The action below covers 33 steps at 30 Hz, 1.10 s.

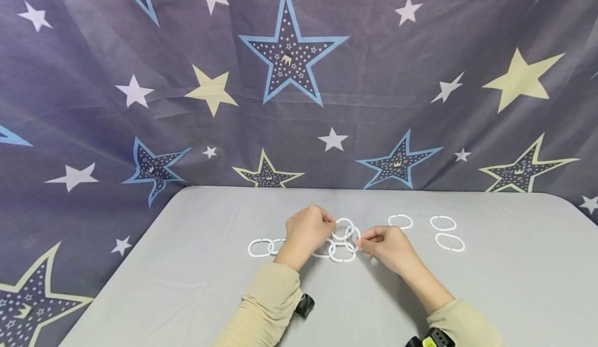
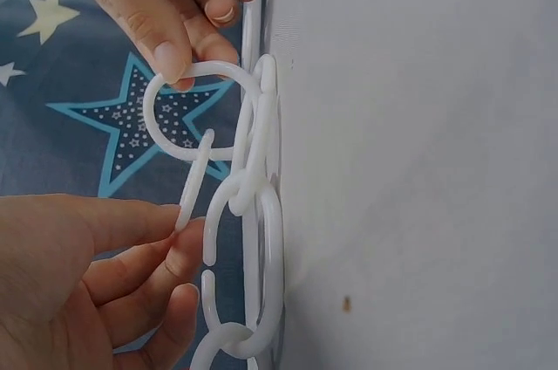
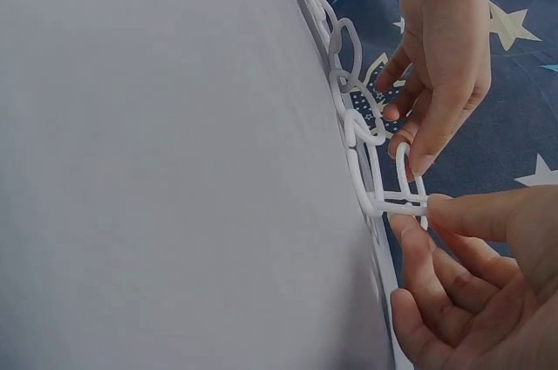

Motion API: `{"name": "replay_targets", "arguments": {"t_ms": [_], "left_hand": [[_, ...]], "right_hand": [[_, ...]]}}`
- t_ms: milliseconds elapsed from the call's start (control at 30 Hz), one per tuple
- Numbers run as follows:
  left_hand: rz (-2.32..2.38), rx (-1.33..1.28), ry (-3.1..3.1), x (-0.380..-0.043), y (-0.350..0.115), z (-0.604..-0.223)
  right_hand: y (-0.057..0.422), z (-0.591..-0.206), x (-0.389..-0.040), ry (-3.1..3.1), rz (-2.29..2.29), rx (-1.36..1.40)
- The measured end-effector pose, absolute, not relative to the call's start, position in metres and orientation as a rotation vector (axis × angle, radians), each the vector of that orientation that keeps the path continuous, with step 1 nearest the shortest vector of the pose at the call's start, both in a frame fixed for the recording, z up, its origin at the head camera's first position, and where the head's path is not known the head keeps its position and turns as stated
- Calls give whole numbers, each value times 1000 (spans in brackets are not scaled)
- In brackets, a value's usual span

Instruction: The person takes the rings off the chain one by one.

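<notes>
Between finger and thumb, my left hand pinches a white oval chain link. It passes through a second link, whose edge my right hand pinches with thumb and forefinger. That second link hooks through the end of a white link chain lying on the table. The chain runs left, partly hidden behind my left wrist, and shows again at its far left link. A small gap in the side of a chain link shows in the left wrist view.
To the right of my right hand lie three loose white links: one link near the hand, then a far link with a nearer link just in front. The grey table meets a star-patterned cloth behind.
</notes>
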<state>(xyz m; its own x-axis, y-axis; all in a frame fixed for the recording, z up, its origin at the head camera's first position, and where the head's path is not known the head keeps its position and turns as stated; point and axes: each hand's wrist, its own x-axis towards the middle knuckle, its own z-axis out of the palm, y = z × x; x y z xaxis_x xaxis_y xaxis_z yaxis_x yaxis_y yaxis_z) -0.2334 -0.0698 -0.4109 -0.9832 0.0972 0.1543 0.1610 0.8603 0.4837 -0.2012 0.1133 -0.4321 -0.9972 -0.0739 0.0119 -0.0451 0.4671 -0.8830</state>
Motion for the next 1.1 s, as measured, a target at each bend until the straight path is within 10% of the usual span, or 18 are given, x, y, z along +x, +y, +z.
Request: {"name": "replay_targets", "arguments": {"t_ms": [1100], "left_hand": [[-769, -190, -2904, -235, -74, -411]], "right_hand": [[115, -429, -201, 2646, -1604, -107]]}}
